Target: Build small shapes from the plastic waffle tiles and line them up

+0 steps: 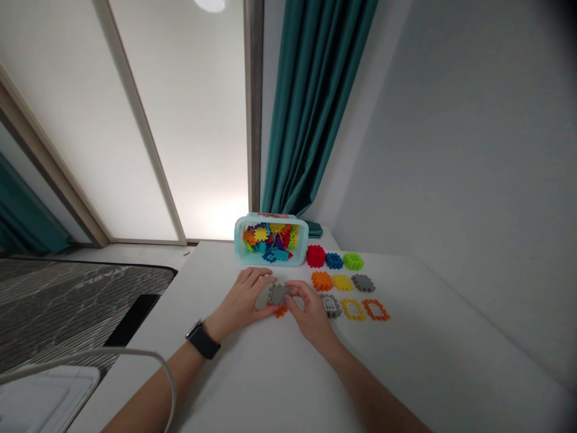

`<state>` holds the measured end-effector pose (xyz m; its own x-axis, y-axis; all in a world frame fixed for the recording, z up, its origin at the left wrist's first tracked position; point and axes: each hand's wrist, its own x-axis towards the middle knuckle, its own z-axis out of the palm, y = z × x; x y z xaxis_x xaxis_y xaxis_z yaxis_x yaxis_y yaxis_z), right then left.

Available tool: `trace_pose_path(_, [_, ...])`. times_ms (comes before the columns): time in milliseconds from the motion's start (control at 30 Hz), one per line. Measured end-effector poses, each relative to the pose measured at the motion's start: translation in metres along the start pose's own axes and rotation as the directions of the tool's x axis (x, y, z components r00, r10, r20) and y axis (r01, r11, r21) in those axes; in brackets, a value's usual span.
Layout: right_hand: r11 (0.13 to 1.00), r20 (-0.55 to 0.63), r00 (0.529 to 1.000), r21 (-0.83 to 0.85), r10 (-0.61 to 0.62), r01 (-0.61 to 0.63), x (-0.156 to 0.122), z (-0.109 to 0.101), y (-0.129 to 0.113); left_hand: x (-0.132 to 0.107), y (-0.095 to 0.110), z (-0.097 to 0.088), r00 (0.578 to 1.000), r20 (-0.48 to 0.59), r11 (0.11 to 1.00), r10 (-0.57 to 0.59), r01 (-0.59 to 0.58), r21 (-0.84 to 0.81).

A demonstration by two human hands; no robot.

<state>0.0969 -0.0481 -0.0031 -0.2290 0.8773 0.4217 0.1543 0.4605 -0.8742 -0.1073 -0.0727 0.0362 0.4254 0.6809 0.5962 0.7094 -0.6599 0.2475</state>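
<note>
Right hand [309,310] is pinching the gray tile [279,293] by its right side; left hand [246,300] is curling at its left, grip can't tell. Tile is sitting over an orange piece [282,311], before the tub [252,260], toward the surface's [406,373] far edge. Probably handling light, stiff; toothed edges likely giving best hold.

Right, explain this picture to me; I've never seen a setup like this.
There's no machine here, just a person's bare left hand and right hand. The single picture comes from a camera worn on the head, looking forward and down. On the white table stands a light-blue bin of colorful pieces; to the right, toothed pieces lie in three rows. The right hand grips a gray notched piece, the left at its other side. Orange shows below; whether it's joined is unclear.
</note>
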Motion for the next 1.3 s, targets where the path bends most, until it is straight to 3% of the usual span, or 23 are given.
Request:
trace_pose_path(367, [0.992, 0.083, 0.992, 0.076, 0.098, -0.104, -0.001, 0.002, -0.004, -0.021, -0.011, 0.005, 0.999, -0.04, 1.0, -0.024, 0.023, -0.012])
trace_pose_path(800, [0.986, 0.108, 0.988, 0.119, 0.107, -0.12, 0.0, -0.001, 0.0, -0.025, -0.012, 0.008, 0.997, -0.02, 0.997, -0.075, 0.074, -0.029])
trace_pose_path(900, [0.999, 0.076, 0.996, 0.008, 0.046, -0.047, 0.001, -0.006, -0.002, -0.027, -0.016, 0.009, 0.994, -0.033, 0.993, -0.104, 0.102, -0.054])
trace_pose_path(1033, [0.955, 0.043, 0.983, -0.232, -0.178, 0.183, 0.003, -0.016, -0.008, -0.028, -0.019, 0.008, 0.991, -0.056, 0.99, -0.126, 0.122, -0.072])
trace_pose_path(1133, [0.877, 0.131, 0.942, -0.345, -0.308, 0.334, 0.002, -0.02, -0.011, -0.028, -0.02, 0.008, 0.988, -0.061, 0.987, -0.145, 0.139, -0.082])
trace_pose_path(1300, [0.801, 0.279, 0.889, -0.395, -0.363, 0.45, 0.001, -0.02, -0.01, -0.028, -0.019, 0.011, 0.982, -0.057, 0.973, -0.179, 0.168, -0.16])
